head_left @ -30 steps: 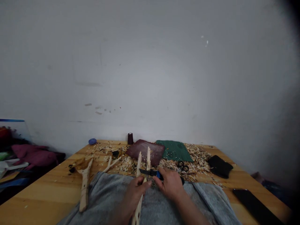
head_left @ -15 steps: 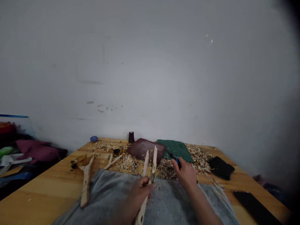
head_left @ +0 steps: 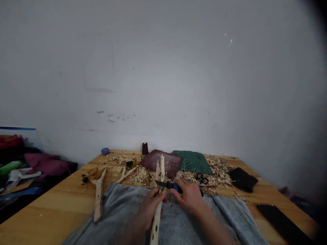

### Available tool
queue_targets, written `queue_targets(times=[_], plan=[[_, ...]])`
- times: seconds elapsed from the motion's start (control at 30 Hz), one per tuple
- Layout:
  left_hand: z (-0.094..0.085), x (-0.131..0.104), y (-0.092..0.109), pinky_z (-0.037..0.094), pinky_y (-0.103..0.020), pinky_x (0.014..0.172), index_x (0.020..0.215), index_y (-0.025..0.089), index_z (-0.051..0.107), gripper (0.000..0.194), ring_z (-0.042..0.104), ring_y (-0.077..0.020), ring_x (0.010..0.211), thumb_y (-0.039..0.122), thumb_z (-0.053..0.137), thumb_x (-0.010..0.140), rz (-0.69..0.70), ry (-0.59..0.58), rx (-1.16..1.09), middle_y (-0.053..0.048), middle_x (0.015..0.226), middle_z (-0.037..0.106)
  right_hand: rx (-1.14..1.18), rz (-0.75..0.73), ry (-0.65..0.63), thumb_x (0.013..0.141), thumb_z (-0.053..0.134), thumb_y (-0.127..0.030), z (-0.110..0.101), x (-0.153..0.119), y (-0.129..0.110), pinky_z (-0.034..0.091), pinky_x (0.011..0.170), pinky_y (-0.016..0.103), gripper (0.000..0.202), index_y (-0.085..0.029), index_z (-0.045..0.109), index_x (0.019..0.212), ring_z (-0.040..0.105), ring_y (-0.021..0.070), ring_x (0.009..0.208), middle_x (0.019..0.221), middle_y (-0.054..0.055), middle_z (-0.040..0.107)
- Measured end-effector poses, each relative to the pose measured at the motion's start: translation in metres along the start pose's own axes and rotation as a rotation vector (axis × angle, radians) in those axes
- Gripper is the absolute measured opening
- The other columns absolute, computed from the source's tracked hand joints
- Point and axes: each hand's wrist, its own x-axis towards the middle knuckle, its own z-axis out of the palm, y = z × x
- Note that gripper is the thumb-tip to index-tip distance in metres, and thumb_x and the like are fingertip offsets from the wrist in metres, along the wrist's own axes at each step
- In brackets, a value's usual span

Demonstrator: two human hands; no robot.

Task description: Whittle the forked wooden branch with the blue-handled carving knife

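My left hand (head_left: 151, 206) is closed around a peeled, forked stick (head_left: 156, 223), its two prongs pointing away from me. My right hand (head_left: 188, 196) grips a knife (head_left: 167, 184) by its blue and black handle. The dark blade lies across the prongs, just ahead of my left thumb. Beneath both hands a grey cloth (head_left: 125, 200) covers my lap and the table's front edge. To the left rests a carved Y-shaped piece of wood (head_left: 98, 197), with a thinner forked twig (head_left: 125, 175) beyond it.
Wood shavings (head_left: 217, 166) cover much of the wooden table (head_left: 51, 200). Maroon (head_left: 153, 161) and green sheets (head_left: 194, 161) lie at the back near a thread spool (head_left: 145, 148). Scissors (head_left: 201, 178), a black piece (head_left: 244, 179) and a dark phone-like slab (head_left: 281, 221) are on the right.
My right hand has moved left, bringing the knife blade from beside the forked stick to across its prongs. The stick has turned slightly, so its prongs look closer together. Scissors have come into view.
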Motion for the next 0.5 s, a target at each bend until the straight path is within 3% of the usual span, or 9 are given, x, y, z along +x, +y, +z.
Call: queue_targets(times=[0.23,0.5], plan=[[-0.0007,-0.0013,-0.0004,0.03,-0.022,0.041,0.087,0.019,0.06,0.042,0.043,-0.007,0.042,0.056,0.063,0.069,0.012,-0.003,0.056,0.002,0.071,0.06,-0.005,0.008,-0.024,0.091,0.04,-0.052,-0.0031,-0.0002,-0.0051,0.029,0.061,0.025,0.037,-0.02,0.059,0.084,0.058,0.0163,0.072,0.08,0.004,0.065],[-0.0001,0.0038,-0.0038,0.027,-0.02,0.038,0.079,0.018,0.054,0.042,0.039,-0.0063,0.038,0.057,0.064,0.067,0.002,-0.069,0.01,0.005,0.053,0.054,-0.055,-0.017,0.024,0.092,0.035,-0.056,0.0043,-0.0006,0.0011,0.03,0.065,0.026,0.043,-0.019,0.057,0.086,0.057,0.0179,0.075,0.082,0.005,0.063]])
